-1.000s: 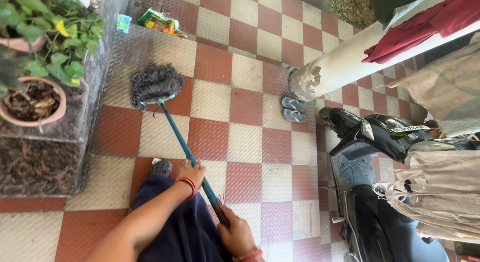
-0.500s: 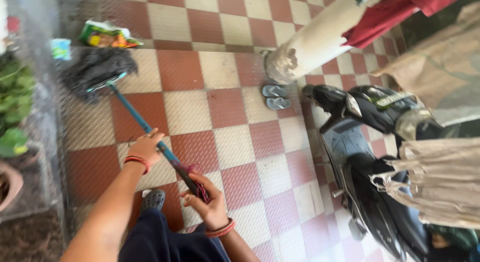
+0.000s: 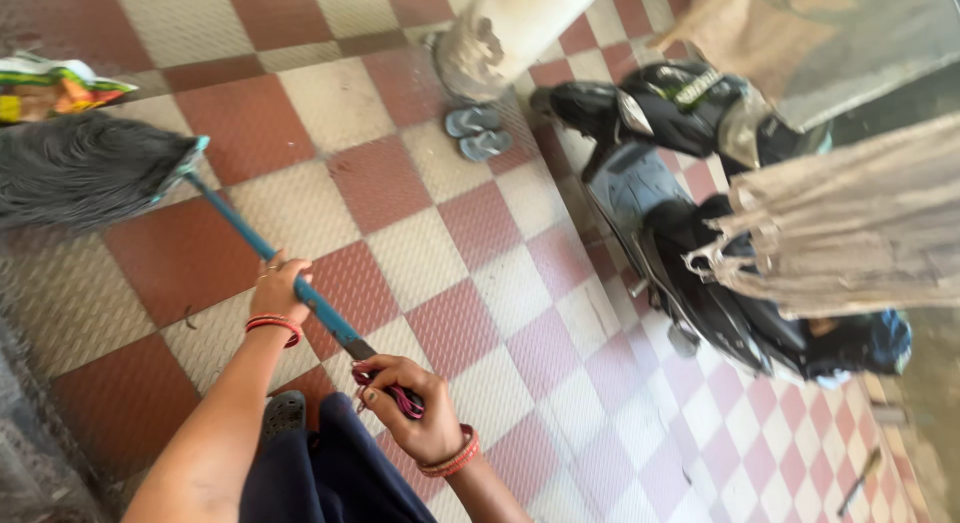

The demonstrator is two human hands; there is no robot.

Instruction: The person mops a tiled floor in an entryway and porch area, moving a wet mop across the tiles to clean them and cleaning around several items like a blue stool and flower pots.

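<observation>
Both hands' fingers wrap the blue mop handle (image 3: pixel 262 249): left hand (image 3: pixel 278 291) higher, right hand (image 3: pixel 412 413) at its end.

Teal-handled grey mop (image 3: pixel 85 168), red-cream checkered floor (image 3: pixel 400 183)

The mop head (image 3: pixel 85 170) now lies further left across the checkered floor (image 3: pixel 400 253), beside the crumpled wrapper (image 3: pixel 50 86), and the plant pots are gone from view.

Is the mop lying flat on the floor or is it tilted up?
Tilted. The mop has its grey head on the tiled floor, while the left hand and right hand hold its blue handle raised.
</observation>
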